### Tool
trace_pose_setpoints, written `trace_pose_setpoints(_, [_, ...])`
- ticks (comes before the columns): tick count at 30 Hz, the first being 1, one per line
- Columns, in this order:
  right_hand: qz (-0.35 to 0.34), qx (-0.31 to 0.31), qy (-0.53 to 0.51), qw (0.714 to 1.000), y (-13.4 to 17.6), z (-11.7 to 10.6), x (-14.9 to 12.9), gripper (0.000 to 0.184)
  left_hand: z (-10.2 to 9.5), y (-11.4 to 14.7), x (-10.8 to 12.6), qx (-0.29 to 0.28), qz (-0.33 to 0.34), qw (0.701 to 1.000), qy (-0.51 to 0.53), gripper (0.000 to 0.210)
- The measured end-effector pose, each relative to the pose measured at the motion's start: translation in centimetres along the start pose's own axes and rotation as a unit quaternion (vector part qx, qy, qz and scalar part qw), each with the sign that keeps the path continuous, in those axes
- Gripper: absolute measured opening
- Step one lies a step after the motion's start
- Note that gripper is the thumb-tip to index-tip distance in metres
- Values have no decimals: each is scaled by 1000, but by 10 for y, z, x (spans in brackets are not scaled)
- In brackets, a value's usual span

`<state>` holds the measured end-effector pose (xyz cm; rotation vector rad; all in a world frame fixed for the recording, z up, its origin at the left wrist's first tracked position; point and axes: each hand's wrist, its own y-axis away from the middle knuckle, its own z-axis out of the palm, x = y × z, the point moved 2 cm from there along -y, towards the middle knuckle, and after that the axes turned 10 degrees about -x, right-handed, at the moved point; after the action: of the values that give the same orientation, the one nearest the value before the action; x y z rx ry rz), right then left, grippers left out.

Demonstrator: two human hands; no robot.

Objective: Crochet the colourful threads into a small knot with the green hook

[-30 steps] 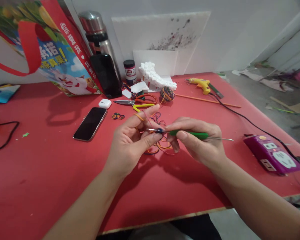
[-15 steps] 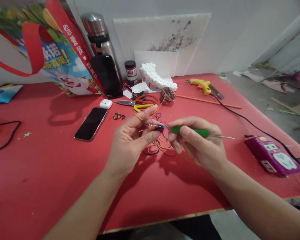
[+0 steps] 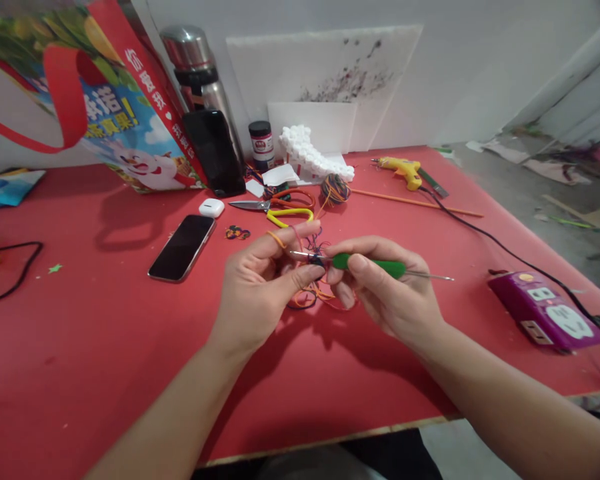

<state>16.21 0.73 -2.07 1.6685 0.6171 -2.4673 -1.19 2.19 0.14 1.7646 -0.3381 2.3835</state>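
Observation:
My right hand [image 3: 387, 283] is closed round the green handle of a crochet hook [image 3: 367, 265], a thin metal shaft showing at both ends. Pinched between the thumb and fingers of my left hand [image 3: 265, 283] is a small dark piece of crochet [image 3: 318, 262]. The hook's shaft lies across this piece, its tip pointing left by my left fingers. Orange and pink yarn wraps my left index finger. Loose multicoloured yarn [image 3: 305, 300] lies in loops on the table below, and a ball of yarn [image 3: 335, 191] sits behind.
Scissors [image 3: 293, 215] lie behind my left hand, with a phone [image 3: 183, 248] and white earbud case [image 3: 212, 208] to the left. A yellow glue gun [image 3: 401, 172] rests at back right. A purple power strip [image 3: 547, 310] is at the right table edge.
My right hand and the crochet hook have shifted left, so the tip reaches further past the crochet piece. My left index finger has straightened slightly to the right.

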Motion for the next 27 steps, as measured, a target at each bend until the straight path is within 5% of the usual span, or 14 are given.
trace_pose_setpoints(6, [-84, 35, 99, 991, 4, 4, 0, 13, 3, -2, -2, 32, -60, 994, 86, 50])
trace_pose_setpoints(12, [-100, 51, 184, 976, -1, 2, -3, 13, 4, 0, -2, 36, -49, 996, 65, 43])
trace_pose_setpoints(27, [-59, -42, 47, 996, 4, -2, 1, 19, -1, 0, -3, -19, -32, 998, 47, 51])
